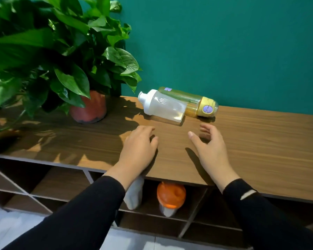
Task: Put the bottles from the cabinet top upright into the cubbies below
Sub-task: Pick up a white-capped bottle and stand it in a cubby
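Teal wall backs a wooden cabinet top [251, 141] where a white-capped clear bottle [163, 108] and a yellow-capped bottle [193, 103] lie on their sides, touching, right of a potted plant [88, 105]. Both black-sleeved arms reach over the near edge: the left hand [139, 143] palm-down and empty, the right hand [209, 141] spread loose, grasping nothing, both just short of the bottles. An orange-lidded bottle [170, 197] stands in a cubby [197, 204] below.

Home-like room: teal painted wall [224, 42] across the top, wooden cubby cabinet [260, 150] through the middle, leafy potted plant [61, 60] upper left, pale floor [11, 226] lower left.
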{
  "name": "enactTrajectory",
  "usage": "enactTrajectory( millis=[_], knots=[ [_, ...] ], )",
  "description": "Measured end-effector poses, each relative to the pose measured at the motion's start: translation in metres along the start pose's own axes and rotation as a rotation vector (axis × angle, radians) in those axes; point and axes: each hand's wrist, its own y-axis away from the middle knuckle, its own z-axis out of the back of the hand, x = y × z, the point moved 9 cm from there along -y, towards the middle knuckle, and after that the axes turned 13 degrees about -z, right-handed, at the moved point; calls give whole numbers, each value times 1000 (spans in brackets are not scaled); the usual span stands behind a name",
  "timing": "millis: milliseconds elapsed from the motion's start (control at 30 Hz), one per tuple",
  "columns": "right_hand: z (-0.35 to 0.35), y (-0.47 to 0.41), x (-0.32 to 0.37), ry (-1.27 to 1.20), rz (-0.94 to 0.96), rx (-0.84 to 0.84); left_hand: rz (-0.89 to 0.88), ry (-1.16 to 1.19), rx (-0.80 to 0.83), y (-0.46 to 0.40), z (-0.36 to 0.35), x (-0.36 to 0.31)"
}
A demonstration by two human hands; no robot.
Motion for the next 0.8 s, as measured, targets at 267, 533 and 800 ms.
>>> enactTrajectory(
  millis=[267,533,800],
  knots=[
    [-60,-46,67,491,365,-114,3,-218,101,-5,-20,15],
    [-103,-86,93,1083,367,-129,22,-225,54,-9,-24,20],
    [-60,-23,83,599,417,-158,131,307,-135,2,-3,31]
  ],
)
